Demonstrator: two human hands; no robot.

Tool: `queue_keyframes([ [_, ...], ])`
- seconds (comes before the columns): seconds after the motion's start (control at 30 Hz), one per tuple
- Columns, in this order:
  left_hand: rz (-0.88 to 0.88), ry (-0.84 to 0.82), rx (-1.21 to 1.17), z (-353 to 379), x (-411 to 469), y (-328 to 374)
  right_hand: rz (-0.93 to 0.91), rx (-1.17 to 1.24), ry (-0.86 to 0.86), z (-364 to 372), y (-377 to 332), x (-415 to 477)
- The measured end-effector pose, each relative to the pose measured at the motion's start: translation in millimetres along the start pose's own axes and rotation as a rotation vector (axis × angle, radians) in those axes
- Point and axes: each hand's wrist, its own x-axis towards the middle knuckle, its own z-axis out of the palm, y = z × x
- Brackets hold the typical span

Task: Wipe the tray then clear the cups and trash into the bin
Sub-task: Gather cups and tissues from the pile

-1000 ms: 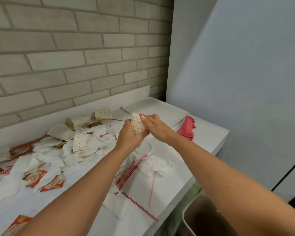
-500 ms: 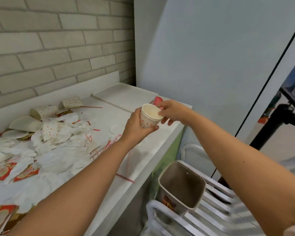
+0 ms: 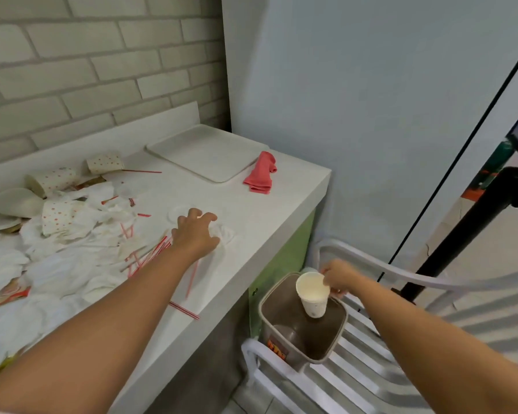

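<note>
Status: tray (image 3: 207, 153) looks bare, cloth (image 3: 262, 173) dumped beside it, both well beyond the left fingers (image 3: 210, 217). I'd call the wipe done. Clearing has barely begun.

Right hand (image 3: 337, 279) pinches a cup (image 3: 313, 294) by its rim, fingers (image 3: 329, 276) on the rim's far side. The cup hangs upright over the open bin (image 3: 263, 312), directly under those fingers. Not released yet. Something pale lies at the bin bottom; can't tell what.

Left hand (image 3: 196, 234) is down on the bench (image 3: 266, 210), fingers spread and bent over a crumpled napkin (image 3: 226, 234). I can't tell if they're gripping it or just touching. A clear lid (image 3: 175, 213) sits just beyond the fingertips.

Left of those fingers is the bulk of the job:
- straws (image 3: 150, 252)
- more napkins and wrappers (image 3: 6, 294)
- dotted cups (image 3: 105, 162), toward the wall

Room: the bench edge runs between the two hands. The bin stands below it on a slatted chair (image 3: 371, 369), tight against the bench side. The chair's armrest curves just behind the right fingers, and a black stand (image 3: 476, 228) is farther out. Straight down from the cup is open, so letting go here should land it. The left fingers have bare bench on their right for sweeping trash toward the edge. My guess is loose straws roll off before they reach the bin.
</note>
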Motion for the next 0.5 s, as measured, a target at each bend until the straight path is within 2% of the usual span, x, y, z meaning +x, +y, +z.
queue_keyframes([
  [0.1, -0.054, -0.048, 0.049, 7, 2, -1, 0.069, -0.065, -0.110, 27, 24, 16],
  [0.2, -0.088, -0.055, 0.046, 14, 3, 3, 0.098, -0.084, -0.139, 46, 40, 29],
  [0.37, -0.093, -0.017, -0.012, 18, 8, 5, 0.100, -0.100, -0.191, 61, 54, 44],
  [0.5, -0.099, 0.067, -0.079, 22, 11, 4, 0.069, -0.262, -0.310, 62, 55, 53],
])
